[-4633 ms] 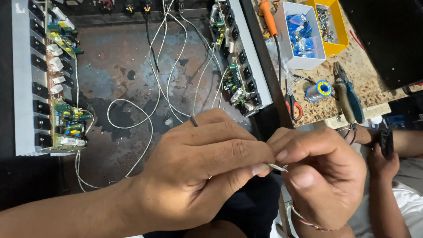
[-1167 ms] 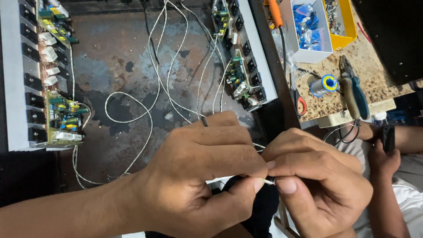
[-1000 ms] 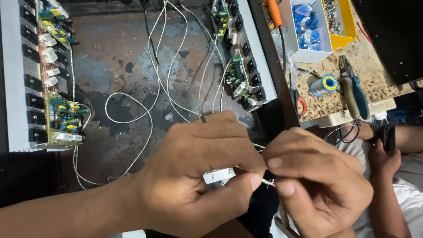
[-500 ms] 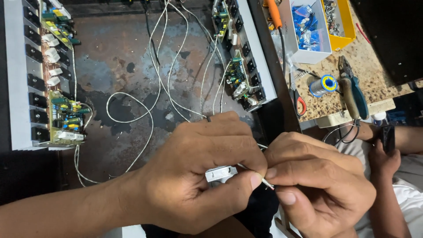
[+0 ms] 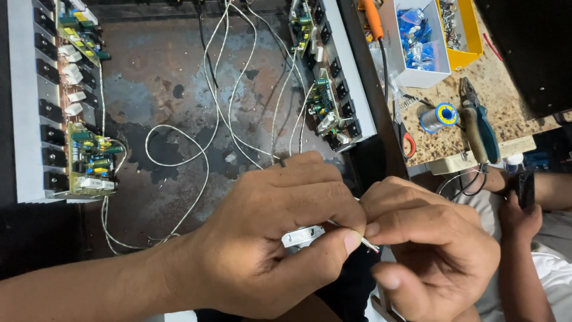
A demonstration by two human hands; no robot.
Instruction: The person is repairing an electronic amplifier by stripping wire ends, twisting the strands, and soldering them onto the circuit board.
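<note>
Stripped wire end (image 5: 364, 241) sits at the centre-bottom of the view, pinched where both hands meet. The left hand (image 5: 268, 238) comes in from seven o'clock, its thumb and forefinger clenched on the thin wire, while a small white connector piece (image 5: 302, 236) is tucked under its fingers. The right hand (image 5: 435, 250), at four o'clock, closes thumb and forefinger on the same wire tip, its remaining fingers curled in.

White wires (image 5: 238, 89) loop up from the hands toward twelve o'clock across a stained metal chassis floor (image 5: 161, 77). At nine to ten o'clock a green circuit board (image 5: 89, 158) stands against a pale heatsink panel (image 5: 24, 101); a second circuit board (image 5: 319, 89) runs along another panel at one o'clock.

At two o'clock a speckled worktop (image 5: 453, 143) carries a white parts box (image 5: 414, 42), a yellow tray (image 5: 465, 30), a solder spool (image 5: 440, 116) and blue-handled pliers (image 5: 479, 128). Another person's hand (image 5: 519, 217) rests at three o'clock, well apart from the work.
</note>
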